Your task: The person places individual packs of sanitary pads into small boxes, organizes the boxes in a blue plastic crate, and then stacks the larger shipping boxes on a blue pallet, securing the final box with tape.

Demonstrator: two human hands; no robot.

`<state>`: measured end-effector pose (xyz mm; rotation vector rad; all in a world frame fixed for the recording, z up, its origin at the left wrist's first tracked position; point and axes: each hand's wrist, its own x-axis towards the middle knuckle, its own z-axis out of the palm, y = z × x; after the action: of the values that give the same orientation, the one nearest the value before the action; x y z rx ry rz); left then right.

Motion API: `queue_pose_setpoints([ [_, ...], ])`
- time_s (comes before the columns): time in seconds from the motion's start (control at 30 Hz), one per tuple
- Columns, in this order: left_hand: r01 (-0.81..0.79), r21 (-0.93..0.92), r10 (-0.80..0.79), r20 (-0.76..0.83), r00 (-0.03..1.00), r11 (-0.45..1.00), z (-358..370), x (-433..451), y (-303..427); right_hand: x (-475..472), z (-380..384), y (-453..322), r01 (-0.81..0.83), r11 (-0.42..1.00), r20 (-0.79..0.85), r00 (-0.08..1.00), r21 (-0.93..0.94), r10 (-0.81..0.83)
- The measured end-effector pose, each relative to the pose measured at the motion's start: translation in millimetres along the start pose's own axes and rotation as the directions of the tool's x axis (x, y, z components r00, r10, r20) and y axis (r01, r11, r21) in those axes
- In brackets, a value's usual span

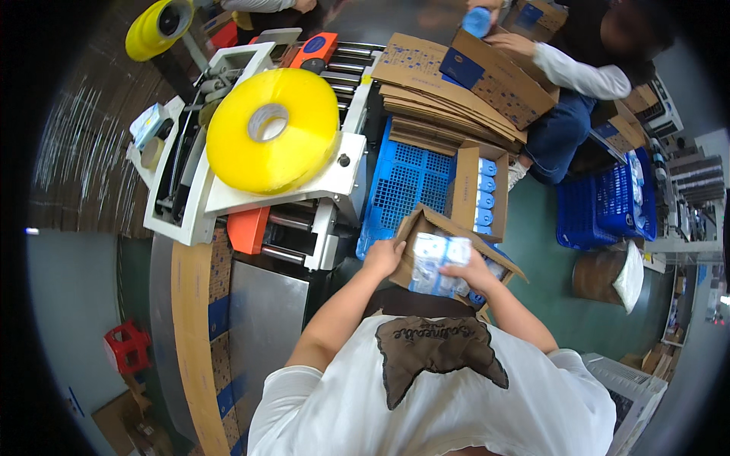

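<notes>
My left hand (385,259) grips the left edge of an open cardboard box (406,273) close to my lap. Over that box my right hand (470,273) holds a white and blue plastic packet (439,256), which is slightly blurred. More blue and white packs (478,297) show partly under my right hand. Just beyond, a second open carton (465,182) holds a row of blue and white packs (486,200). It stands at the right side of a blue plastic crate (413,176). What lies beneath the packet is hidden.
At the left is a carton-sealing machine (348,154) with a large yellow tape roll (272,131). Flattened cartons (450,108) are stacked ahead. A co-worker (582,85) handles an open box (507,85) at the upper right. Blue baskets (604,194) and a brown drum (596,276) stand right.
</notes>
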<state>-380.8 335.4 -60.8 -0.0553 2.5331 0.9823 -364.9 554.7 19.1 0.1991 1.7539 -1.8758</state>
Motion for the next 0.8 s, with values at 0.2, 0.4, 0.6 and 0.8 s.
queue_pose_setpoints([
  [0.2, 0.069, -0.139, -0.063, 0.049, 0.997, 0.988, -6.5, 10.3, -7.9, 43.1, 45.0, 41.4, 0.137, 0.984, -0.421, 0.89, -0.118, -0.174],
  [0.4, 0.037, -0.181, -0.03, 0.039, 0.999, 0.983, -3.9, 11.5, -11.1, 54.3, 23.4, 77.1, 0.169, 0.978, -0.638, 0.768, 0.121, -0.054],
  [0.6, 0.091, -0.043, -0.085, 0.11, 0.99, 0.995, 0.5, -0.1, -3.5, 87.8, 80.6, 84.3, -0.34, 0.816, -0.712, 0.693, -0.467, -0.118],
  [0.8, 0.157, -0.04, -0.152, 0.091, 0.984, 0.987, 4.4, -25.2, -16.5, 75.4, 19.8, 97.9, -0.282, 0.531, -0.234, 0.959, -0.799, 0.157],
])
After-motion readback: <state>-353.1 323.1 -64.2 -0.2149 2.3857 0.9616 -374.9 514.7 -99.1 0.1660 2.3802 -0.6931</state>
